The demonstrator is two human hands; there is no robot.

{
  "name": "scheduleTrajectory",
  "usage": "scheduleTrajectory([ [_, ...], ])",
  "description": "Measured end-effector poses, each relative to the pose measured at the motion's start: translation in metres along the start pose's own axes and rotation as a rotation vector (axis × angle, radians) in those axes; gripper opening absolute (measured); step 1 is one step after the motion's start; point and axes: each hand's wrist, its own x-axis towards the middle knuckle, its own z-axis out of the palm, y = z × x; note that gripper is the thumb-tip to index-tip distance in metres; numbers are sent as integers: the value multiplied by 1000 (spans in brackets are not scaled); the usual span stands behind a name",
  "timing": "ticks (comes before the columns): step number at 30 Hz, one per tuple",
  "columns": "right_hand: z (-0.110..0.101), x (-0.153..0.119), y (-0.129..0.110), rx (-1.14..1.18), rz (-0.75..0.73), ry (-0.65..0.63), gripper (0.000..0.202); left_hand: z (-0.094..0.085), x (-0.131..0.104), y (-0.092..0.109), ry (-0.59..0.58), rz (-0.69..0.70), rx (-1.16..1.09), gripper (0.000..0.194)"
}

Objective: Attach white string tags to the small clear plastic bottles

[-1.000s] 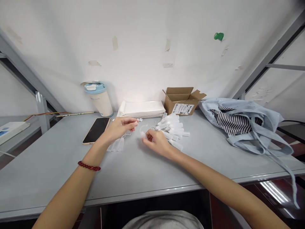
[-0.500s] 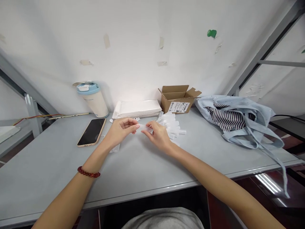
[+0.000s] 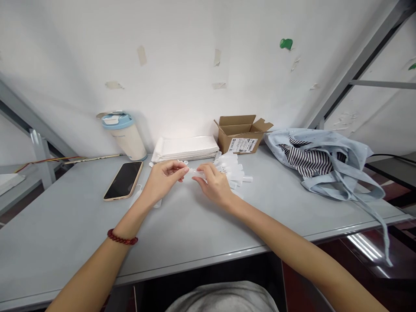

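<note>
A small translucent white plastic piece (image 3: 192,172), tube-like, spans the gap between my two hands above the table. My left hand (image 3: 162,178) pinches its left end between thumb and fingertips. From the other side, my right hand (image 3: 215,184) grips it with the thumb below and fingers on top, hiding much of it. Just beyond my right hand lies a pile of similar translucent tubes (image 3: 231,168). Small white caps (image 3: 185,162) show behind my left hand. More clear plastic (image 3: 158,203) lies partly hidden under my left wrist.
A phone (image 3: 123,181) and a blue-lidded cup (image 3: 126,136) stand on the left of the grey table (image 3: 195,234). Stacked white paper-like sheets (image 3: 185,147) lie against the wall, beside an open cardboard box (image 3: 240,135). At the right is a light blue cloth bag (image 3: 344,147).
My fingers have come slightly closer together, so less of the plastic piece shows between them. The whole view has shifted a little; both hands keep their grip.
</note>
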Motion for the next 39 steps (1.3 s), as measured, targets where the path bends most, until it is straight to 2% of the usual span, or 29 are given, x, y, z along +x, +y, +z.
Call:
scheduleTrajectory([
  [4, 0, -1, 0, -41, -31, -18, 13, -1, 2, -5, -82, -14, -43, 22],
  [9, 0, -1, 1, -54, -61, -17, 16, -2, 4, -12, -127, -57, -114, 26],
  [18, 0, -1, 0, 38, 4, 24, 16, -1, 4, -17, -74, -19, -195, 28],
  [23, -1, 0, -1, 11, 27, 42, 17, 1, 5, -19, -105, -74, -372, 25],
  [27, 0, 0, -1, -54, 2, 57, 18, 2, 4, -17, -62, -157, -489, 26],
  [30, 2, -2, 0, -78, -55, 96, 17, 1, 4, -16, -130, -231, -468, 27],
  [33, 4, -3, 2, -84, -92, 153, 15, 0, 4, -17, -185, -222, -408, 27],
  [39, 4, -3, 3, -62, -88, 163, 14, 1, 5, -18, -160, -152, -340, 30],
])
